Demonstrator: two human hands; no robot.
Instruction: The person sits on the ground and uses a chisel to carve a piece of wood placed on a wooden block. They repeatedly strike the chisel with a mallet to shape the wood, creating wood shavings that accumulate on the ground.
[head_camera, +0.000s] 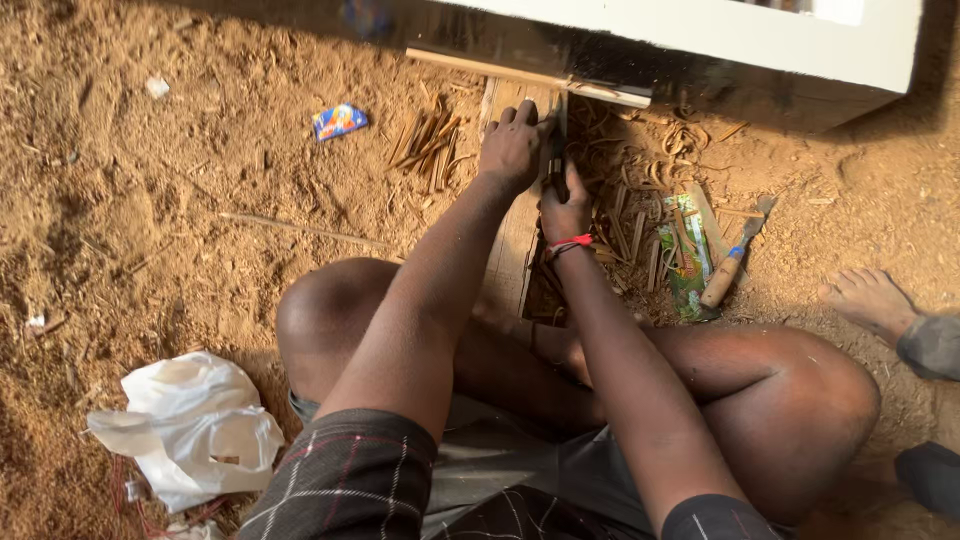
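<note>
Sawdust is covering the ground where a person is sitting. The left hand (513, 145) is pressing on a wooden plank (512, 235), fingers curled over its far end. Just beside it, the right hand (563, 205) is closing its fingers around a dark tool (556, 150), standing upright against the plank. A chisel (733, 262) is lying well right of both.

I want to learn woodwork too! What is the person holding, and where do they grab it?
The right hand grips a dark hand tool by its lower end; its kind cannot be told. The left hand presses on the wooden plank.
</note>
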